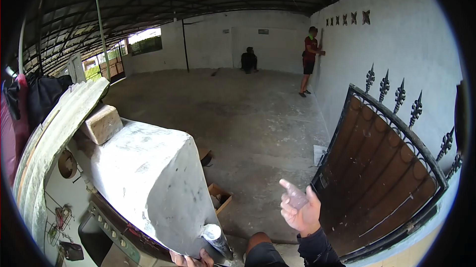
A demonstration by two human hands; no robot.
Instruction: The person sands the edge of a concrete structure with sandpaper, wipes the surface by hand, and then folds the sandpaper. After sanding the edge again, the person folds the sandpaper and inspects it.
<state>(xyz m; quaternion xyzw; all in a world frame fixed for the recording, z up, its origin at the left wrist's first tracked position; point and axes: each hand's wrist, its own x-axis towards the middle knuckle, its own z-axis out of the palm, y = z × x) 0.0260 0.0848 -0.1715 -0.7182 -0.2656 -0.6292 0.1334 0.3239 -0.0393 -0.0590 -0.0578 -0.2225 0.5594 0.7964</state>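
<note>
My right hand [303, 215] is raised over the floor, with a small flat pinkish-grey piece [296, 198] between its thumb and fingers. The index finger points up and left along that piece, whose kind I cannot make out. Low in the view, my left hand [191, 259] has its fingers and thumb hooked on the lower edge of a white plastered wall block [173, 187]. A short round pipe [215, 240] sticks out of the block just beside that hand. Most of my left palm is out of view.
A spiked metal gate [382, 168] stands at the right. One brick [102, 124] and a corrugated sheet [54, 138] lie on the wall block. Below it are a stove [106, 227] and a box [219, 197]. Farther off, one person [308, 59] faces the wall; another [249, 61] crouches.
</note>
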